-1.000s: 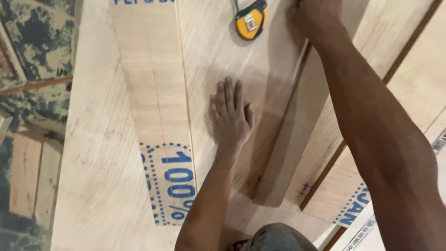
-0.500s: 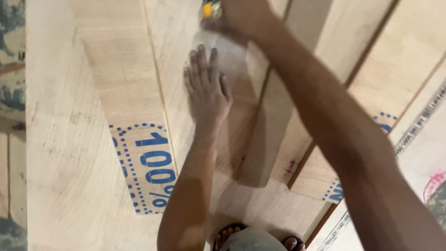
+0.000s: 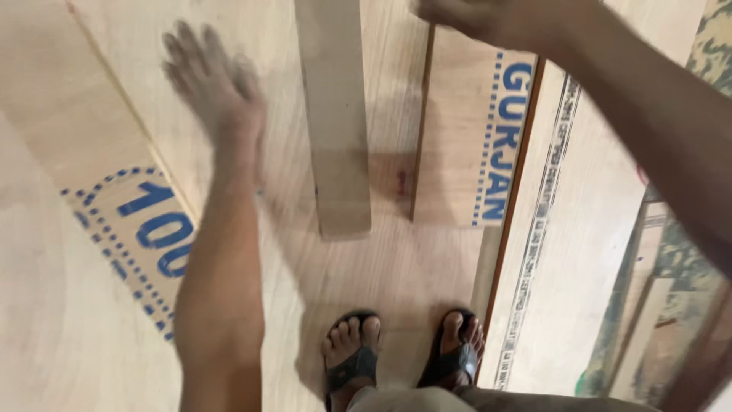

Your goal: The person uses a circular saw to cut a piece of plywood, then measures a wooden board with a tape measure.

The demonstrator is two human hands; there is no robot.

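Our left hand point(image 3: 210, 84): fingers spread, flat over pale plywood sheet point(image 3: 366, 267) | right hand point(image 3: 476, 19): grip unclear, at sheet's far edge | narrow wooden strip point(image 3: 335, 122) between them

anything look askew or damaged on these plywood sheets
No damage shows. The narrow wood strip lies loose on the plywood sheets, slightly tilted against the edge of the blue-printed board beside it. A small reddish mark sits between them. The left hand is blurred.
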